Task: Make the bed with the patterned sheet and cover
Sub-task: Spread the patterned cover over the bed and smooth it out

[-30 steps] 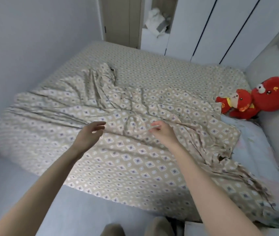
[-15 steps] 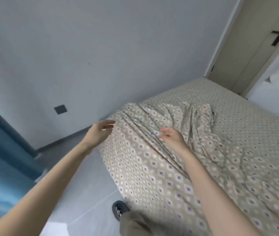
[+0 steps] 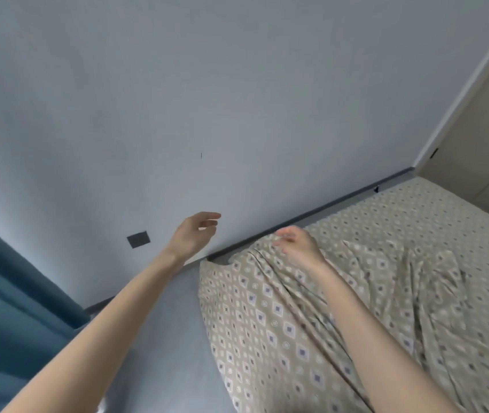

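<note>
The beige patterned cover (image 3: 282, 317) lies wrinkled over the near corner of the bed and hangs down its side. Beneath it the patterned sheet (image 3: 422, 216) covers the mattress toward the door. My right hand (image 3: 298, 244) hovers over the cover's far corner by the wall, fingers loosely spread, holding nothing. My left hand (image 3: 197, 234) is in the air left of the bed corner, in front of the wall, fingers apart and empty.
A grey wall (image 3: 177, 114) runs close along the bed's far side, with a dark socket plate (image 3: 138, 239) low down. A blue curtain (image 3: 4, 293) hangs at left. A beige door (image 3: 481, 138) stands at right. Grey floor (image 3: 165, 338) lies beside the bed.
The view has swung left toward the wall and bed corner. Both hands have moved along the cover to its far left corner; the soft toys and pillow are out of view.
</note>
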`<state>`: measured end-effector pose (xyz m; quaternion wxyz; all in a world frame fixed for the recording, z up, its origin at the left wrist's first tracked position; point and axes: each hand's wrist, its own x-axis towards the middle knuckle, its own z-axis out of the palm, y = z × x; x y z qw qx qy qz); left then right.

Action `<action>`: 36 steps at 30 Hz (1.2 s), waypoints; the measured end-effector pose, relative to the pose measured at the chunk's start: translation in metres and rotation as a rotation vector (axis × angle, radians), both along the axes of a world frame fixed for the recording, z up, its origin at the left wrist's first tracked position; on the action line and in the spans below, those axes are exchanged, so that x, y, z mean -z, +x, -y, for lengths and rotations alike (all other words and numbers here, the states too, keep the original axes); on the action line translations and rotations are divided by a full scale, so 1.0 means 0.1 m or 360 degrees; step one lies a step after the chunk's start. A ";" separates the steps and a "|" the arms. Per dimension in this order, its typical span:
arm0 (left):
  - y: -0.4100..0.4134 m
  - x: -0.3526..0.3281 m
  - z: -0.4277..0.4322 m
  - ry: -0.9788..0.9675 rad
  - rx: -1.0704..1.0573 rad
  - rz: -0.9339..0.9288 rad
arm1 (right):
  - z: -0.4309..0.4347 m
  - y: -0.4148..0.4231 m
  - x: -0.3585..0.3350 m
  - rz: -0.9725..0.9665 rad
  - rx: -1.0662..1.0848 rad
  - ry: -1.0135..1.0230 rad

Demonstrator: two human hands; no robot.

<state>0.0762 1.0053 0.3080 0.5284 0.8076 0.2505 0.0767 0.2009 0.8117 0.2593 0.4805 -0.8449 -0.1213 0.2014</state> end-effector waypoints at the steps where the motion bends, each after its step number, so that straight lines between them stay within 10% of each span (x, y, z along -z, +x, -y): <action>1: 0.19 0.00 -0.20 -0.0013 0.0013 0.0010 | -0.18 0.17 -0.01 -0.0005 0.0011 0.0003; 18: 3.13 0.37 -2.66 -0.0006 0.0694 -0.0124 | -2.32 2.36 0.40 -0.0074 0.0644 -0.0157; 36: 5.83 0.60 -2.12 -0.0025 0.1415 -0.0218 | -1.89 4.09 0.52 -0.0231 0.1365 -0.0085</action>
